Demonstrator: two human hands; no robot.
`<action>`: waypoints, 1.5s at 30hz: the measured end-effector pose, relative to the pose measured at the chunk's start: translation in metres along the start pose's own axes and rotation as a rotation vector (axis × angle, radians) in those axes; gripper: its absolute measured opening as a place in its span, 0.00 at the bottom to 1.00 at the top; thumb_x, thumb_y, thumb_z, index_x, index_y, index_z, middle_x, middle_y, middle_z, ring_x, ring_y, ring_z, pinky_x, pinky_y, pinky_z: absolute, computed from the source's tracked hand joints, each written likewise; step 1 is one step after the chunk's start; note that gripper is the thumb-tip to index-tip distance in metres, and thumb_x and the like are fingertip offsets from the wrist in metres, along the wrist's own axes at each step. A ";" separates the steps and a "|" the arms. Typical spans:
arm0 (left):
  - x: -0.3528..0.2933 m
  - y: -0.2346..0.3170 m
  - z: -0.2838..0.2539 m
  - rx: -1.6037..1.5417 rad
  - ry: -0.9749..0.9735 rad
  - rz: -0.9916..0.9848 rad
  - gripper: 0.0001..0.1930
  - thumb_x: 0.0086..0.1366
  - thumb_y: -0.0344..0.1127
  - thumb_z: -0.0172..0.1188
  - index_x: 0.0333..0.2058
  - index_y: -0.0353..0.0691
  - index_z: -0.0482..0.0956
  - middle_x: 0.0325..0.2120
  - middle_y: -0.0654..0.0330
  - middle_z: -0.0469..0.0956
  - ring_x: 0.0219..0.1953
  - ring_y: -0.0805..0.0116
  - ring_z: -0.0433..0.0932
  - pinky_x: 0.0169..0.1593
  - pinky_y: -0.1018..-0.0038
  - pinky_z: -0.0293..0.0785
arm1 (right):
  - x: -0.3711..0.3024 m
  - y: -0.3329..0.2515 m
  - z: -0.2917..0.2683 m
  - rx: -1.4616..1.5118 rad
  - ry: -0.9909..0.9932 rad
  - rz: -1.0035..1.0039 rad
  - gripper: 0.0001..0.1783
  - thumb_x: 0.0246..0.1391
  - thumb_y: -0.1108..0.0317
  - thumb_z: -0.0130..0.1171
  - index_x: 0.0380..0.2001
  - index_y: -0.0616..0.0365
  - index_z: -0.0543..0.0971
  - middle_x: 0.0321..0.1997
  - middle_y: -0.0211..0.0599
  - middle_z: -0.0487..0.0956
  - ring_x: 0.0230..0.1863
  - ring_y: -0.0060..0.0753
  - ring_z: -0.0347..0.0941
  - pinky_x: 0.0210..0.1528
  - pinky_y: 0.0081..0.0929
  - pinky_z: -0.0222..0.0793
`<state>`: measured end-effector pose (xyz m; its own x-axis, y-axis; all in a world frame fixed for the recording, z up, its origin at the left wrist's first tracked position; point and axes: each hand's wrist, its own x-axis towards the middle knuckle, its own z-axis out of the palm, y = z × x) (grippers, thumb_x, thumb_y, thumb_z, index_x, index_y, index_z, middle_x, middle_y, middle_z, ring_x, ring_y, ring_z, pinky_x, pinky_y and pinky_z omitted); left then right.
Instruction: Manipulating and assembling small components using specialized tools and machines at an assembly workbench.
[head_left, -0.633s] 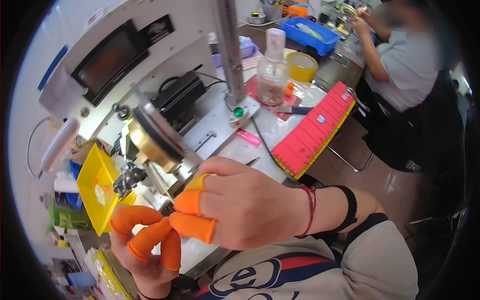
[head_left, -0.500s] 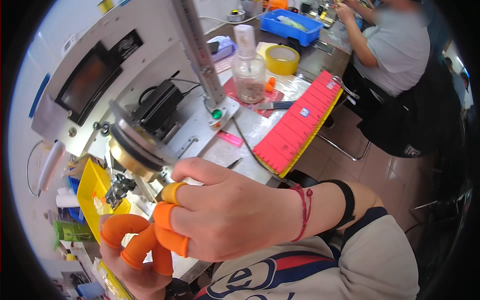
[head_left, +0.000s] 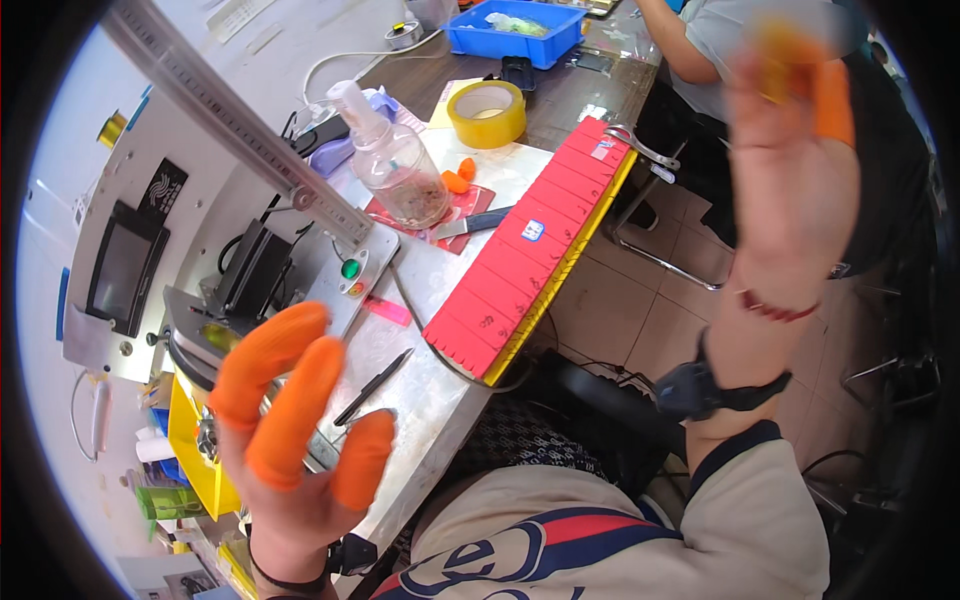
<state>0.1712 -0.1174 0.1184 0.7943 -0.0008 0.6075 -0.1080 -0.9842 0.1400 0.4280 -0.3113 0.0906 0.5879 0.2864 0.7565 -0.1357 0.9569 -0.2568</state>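
Observation:
My left hand [head_left: 295,480] is raised at the lower left with orange finger cots on several fingers. Its fingers are spread and nothing is between them. A black pen [head_left: 373,387] lies on the white worktable [head_left: 400,440] just beyond it, and the machine with a small dark screen [head_left: 125,270] stands behind it. My right hand [head_left: 795,175] is lifted high at the upper right, away from the table. Orange and yellow cots show at its fingertips, but motion smears them, so whether they hold anything is unclear.
A red ruled board [head_left: 530,250] with a yellow edge lies along the table's right side. Near it are a clear pump bottle [head_left: 395,170], a tape roll [head_left: 487,113] and a knife [head_left: 470,223]. Farther back sits a blue bin [head_left: 515,35]. A co-worker [head_left: 690,45] sits at the upper right.
My hands were together by the machine and have parted. The right one has swung up and to the right; the left one has spread its fingers. The view has shifted too.

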 end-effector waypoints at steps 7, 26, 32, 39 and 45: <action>0.043 -0.011 0.088 -0.245 -0.157 0.132 0.22 0.46 0.25 0.60 0.43 0.36 0.69 0.42 0.49 0.69 0.44 0.54 0.69 0.46 0.67 0.64 | -0.082 -0.180 -0.087 -1.550 0.589 -0.630 0.11 0.48 0.77 0.46 0.37 0.69 0.70 0.36 0.42 0.73 0.29 0.28 0.66 0.34 0.16 0.62; 0.081 -0.035 0.263 -0.180 -0.286 0.044 0.17 0.52 0.28 0.53 0.43 0.35 0.69 0.43 0.56 0.67 0.42 0.60 0.67 0.44 0.69 0.62 | -0.094 0.070 -0.118 -1.748 0.188 0.403 0.07 0.46 0.69 0.56 0.27 0.61 0.73 0.27 0.42 0.74 0.26 0.43 0.71 0.27 0.28 0.66; 0.082 -0.036 0.262 -0.198 -0.296 0.021 0.18 0.51 0.29 0.54 0.44 0.35 0.69 0.43 0.56 0.67 0.42 0.60 0.66 0.45 0.69 0.61 | -0.085 0.075 -0.121 -1.859 0.099 0.411 0.08 0.46 0.68 0.55 0.27 0.61 0.74 0.28 0.43 0.74 0.28 0.45 0.71 0.28 0.31 0.66; 0.086 -0.032 0.259 -0.108 -0.434 -0.021 0.19 0.51 0.36 0.54 0.44 0.43 0.71 0.42 0.58 0.68 0.43 0.61 0.66 0.45 0.65 0.59 | -0.071 0.072 -0.110 -2.189 -0.212 0.563 0.05 0.44 0.70 0.52 0.27 0.59 0.74 0.27 0.41 0.72 0.27 0.44 0.71 0.28 0.35 0.67; 0.088 -0.031 0.258 -0.127 -0.450 -0.013 0.19 0.52 0.39 0.53 0.44 0.44 0.71 0.44 0.57 0.68 0.44 0.60 0.66 0.46 0.64 0.58 | -0.079 0.068 -0.111 -2.217 -0.211 0.560 0.07 0.43 0.70 0.53 0.29 0.58 0.74 0.28 0.39 0.72 0.28 0.43 0.71 0.29 0.35 0.67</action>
<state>0.3989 -0.1322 -0.0345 0.9734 -0.0926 0.2095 -0.1462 -0.9554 0.2567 0.4608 -0.2738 -0.0533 0.7342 0.5545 0.3918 0.6735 -0.6679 -0.3167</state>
